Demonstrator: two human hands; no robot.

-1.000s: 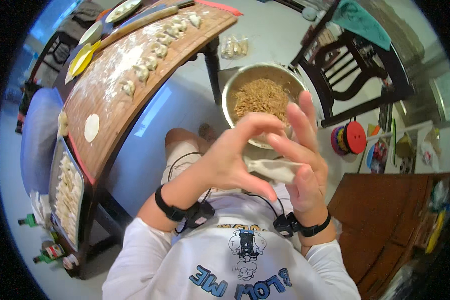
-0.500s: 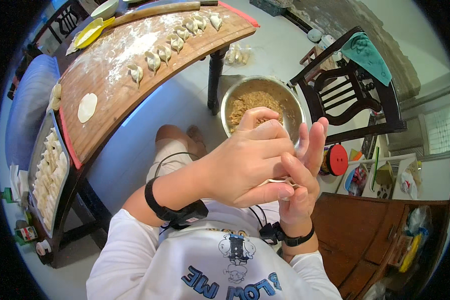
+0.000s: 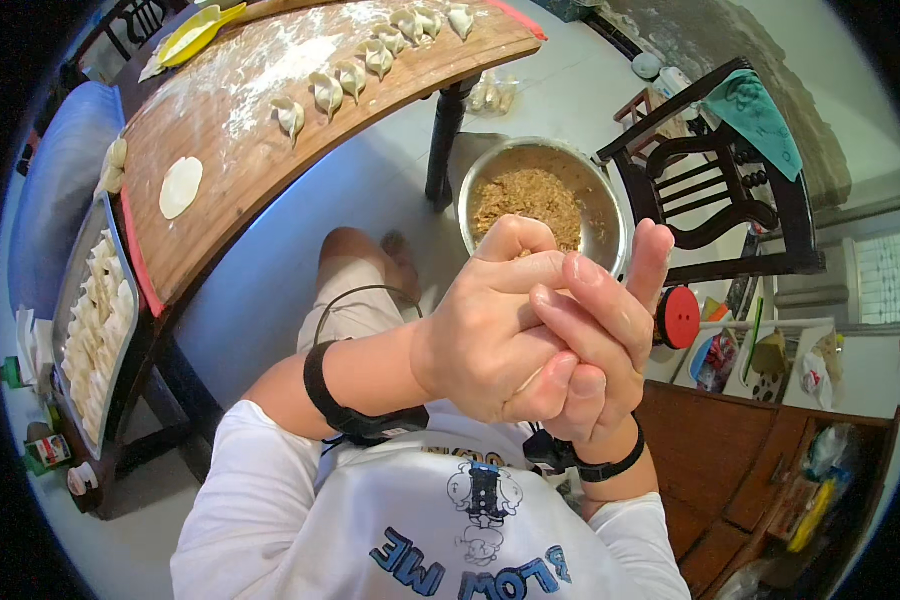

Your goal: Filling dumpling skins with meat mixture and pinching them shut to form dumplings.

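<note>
My left hand (image 3: 485,335) and my right hand (image 3: 605,335) are pressed together in front of my chest, fingers folded over each other. Between them is a dumpling, now hidden by the fingers; its pale dough edge showed a moment ago. Just beyond the hands, a steel bowl (image 3: 613,215) holds brown minced filling (image 3: 530,198). One flat round dough wrapper (image 3: 181,188) lies near the left end of the wooden board (image 3: 232,205). Several folded dumplings (image 3: 327,93) stand in a row along the board's near edge, beside scattered flour (image 3: 280,65).
A metal tray (image 3: 128,350) full of dumplings (image 3: 92,345) sits at the left. On the board's far side is a yellow leaf-shaped dish (image 3: 192,38). A dark wooden chair (image 3: 715,180) with a green cloth (image 3: 755,110) stands right of the bowl; a brown cabinet (image 3: 720,460) is at lower right.
My hands have closed more tightly, with the right fingers folding over the left hand and covering the dumpling edge. The view has shifted slightly, so the board and bowl appear further right.
</note>
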